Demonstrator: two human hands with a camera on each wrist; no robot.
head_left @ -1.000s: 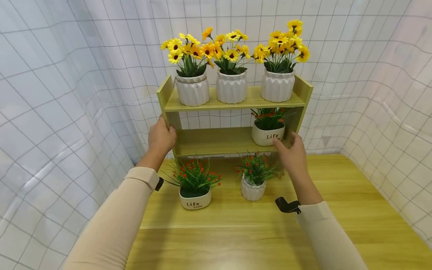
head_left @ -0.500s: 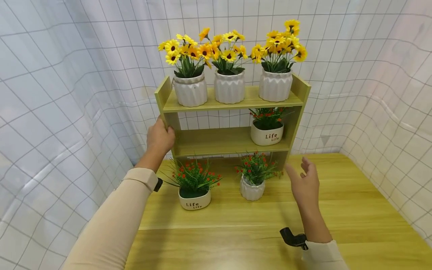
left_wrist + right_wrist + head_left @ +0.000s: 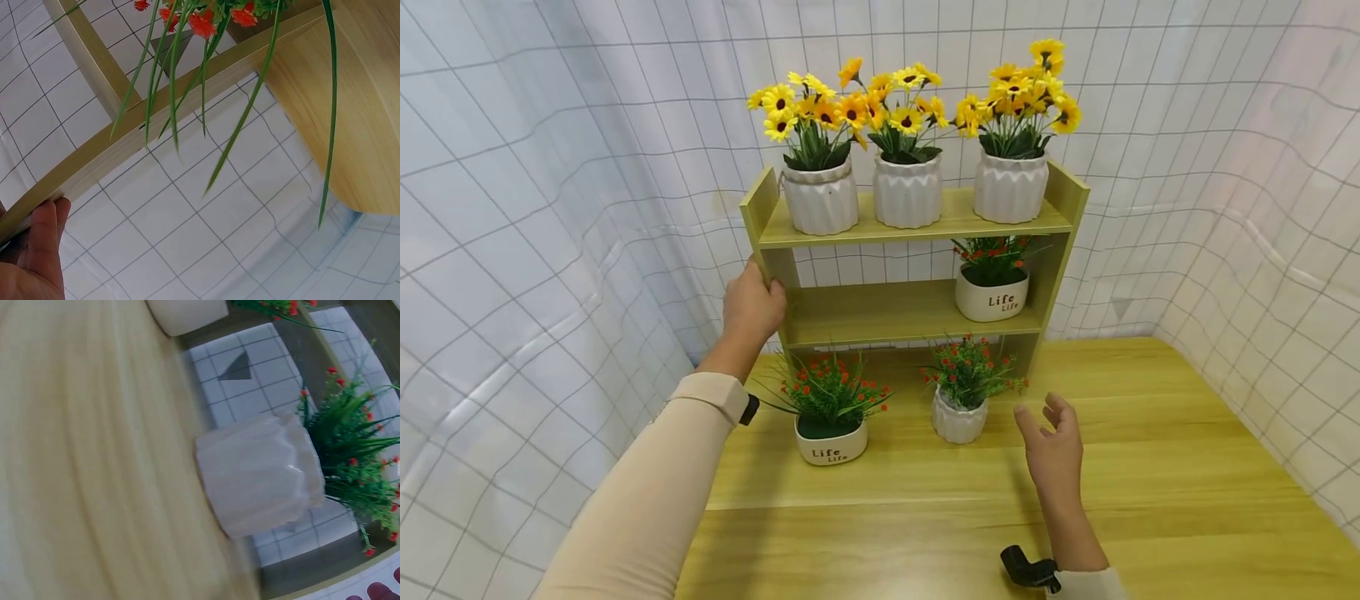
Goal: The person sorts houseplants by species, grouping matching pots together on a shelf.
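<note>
My left hand (image 3: 752, 307) grips the left side panel of a small wooden shelf (image 3: 872, 312); in the left wrist view its fingers (image 3: 45, 240) lie against the panel's outer face. My right hand (image 3: 1054, 446) holds nothing, its fingers relaxed and apart, over the table right of a white fluted pot (image 3: 959, 421) with red-flowered greenery. That pot (image 3: 259, 478) fills the middle of the right wrist view. A cream oval "Life" planter (image 3: 831, 446) stands on the table at the left. Another "Life" planter (image 3: 992, 296) sits at the right of the middle shelf.
Three white fluted pots with yellow flowers line the top shelf: a left one (image 3: 822, 200), a middle one (image 3: 907, 196) and a right one (image 3: 1011, 190). The wooden table (image 3: 1157, 467) spreads to the right. Behind hangs a white grid-patterned curtain (image 3: 1150, 167).
My right hand has come off the shelf's right side near the upper planter and moved down toward me over the table. The left hand keeps its grip on the side panel.
</note>
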